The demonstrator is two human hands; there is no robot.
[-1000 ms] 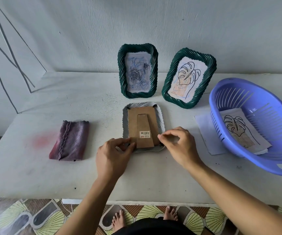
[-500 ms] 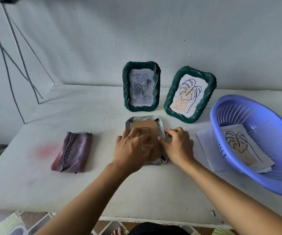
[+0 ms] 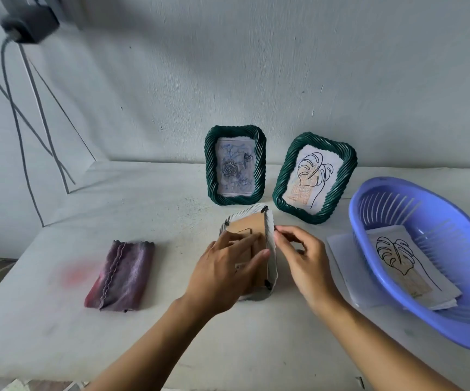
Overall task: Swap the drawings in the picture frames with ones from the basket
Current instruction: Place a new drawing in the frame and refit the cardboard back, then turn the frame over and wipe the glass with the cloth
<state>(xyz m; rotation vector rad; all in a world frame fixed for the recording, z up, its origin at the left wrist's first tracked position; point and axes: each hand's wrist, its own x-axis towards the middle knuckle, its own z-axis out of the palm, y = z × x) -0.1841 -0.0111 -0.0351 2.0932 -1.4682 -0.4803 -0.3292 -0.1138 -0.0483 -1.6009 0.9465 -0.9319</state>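
**At Table Centre: White Frame Face-Down Under Both Hands**

On the white table (image 3: 143, 215), the white frame (image 3: 271, 232) lay face-down with its cardboard backing (image 3: 252, 225) uppermost and its right edge tilted up off the surface. The left hand (image 3: 222, 269) rested on that backing, fingers extended flat across it, gripping nothing. The right hand (image 3: 304, 258) sat just beside the frame's raised right edge, fingers curled, with thumb and forefinger pinching at the rim. The frame therefore sat between the two hands, beneath the left and touching the right.

Behind it, near the wall, two green frames stood upright. The left green frame (image 3: 210, 165) held a blue rose drawing (image 3: 235, 167); the right green frame (image 3: 338, 187) held a leaf drawing (image 3: 310, 179).

To the right, apart from the right hand, a purple basket (image 3: 454, 215) contained a stack of sheets topped by a second leaf sketch (image 3: 397, 258). A blank sheet (image 3: 341, 249) lay partly under the basket's near wall.

A folded purple cloth (image 3: 123, 275) lay well left of the left hand.
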